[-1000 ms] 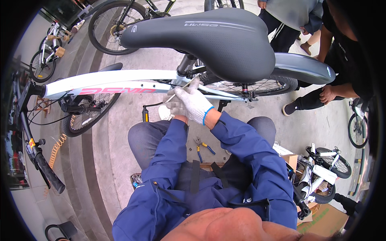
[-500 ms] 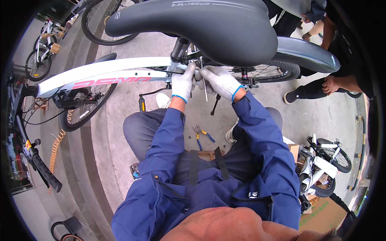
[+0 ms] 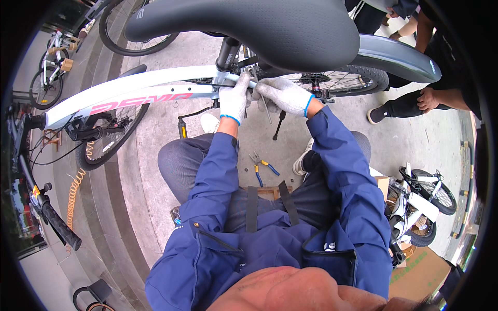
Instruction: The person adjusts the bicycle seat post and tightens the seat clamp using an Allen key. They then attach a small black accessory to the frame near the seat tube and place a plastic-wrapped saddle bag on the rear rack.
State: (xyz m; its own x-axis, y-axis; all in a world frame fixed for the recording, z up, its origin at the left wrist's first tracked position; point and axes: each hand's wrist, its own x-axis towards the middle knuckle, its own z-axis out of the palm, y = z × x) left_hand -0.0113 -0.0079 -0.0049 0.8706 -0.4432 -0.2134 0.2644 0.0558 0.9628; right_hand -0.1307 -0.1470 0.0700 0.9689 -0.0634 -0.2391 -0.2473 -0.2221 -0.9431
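A white bicycle frame [image 3: 150,87] with pink lettering crosses in front of me, its black saddle [image 3: 270,36] hanging over the work area. Just below the seat post [image 3: 228,53], my left hand [image 3: 233,98], in a white knit glove, is closed against the frame; its fingertips are hidden behind it. Close beside it, my gloved right hand [image 3: 288,95] pinches a thin metal rod [image 3: 267,110], which slants downward from between the fingers. What the rod's upper end touches is hard to make out. The rear wheel [image 3: 358,80] stands beyond my right hand.
Pliers [image 3: 258,167] with blue and yellow handles lie on the concrete between my feet. A crank with a pedal [image 3: 182,128] hangs left, a kickstand [image 3: 279,125] right. Another person's leg [image 3: 399,110] is at the right. More bicycles [image 3: 415,210] and cardboard [image 3: 420,272] stand lower right.
The rod has tilted, its lower end swinging a little to the right. My right hand has turned slightly with it. My left hand stays at the frame, and the view has shifted a little.
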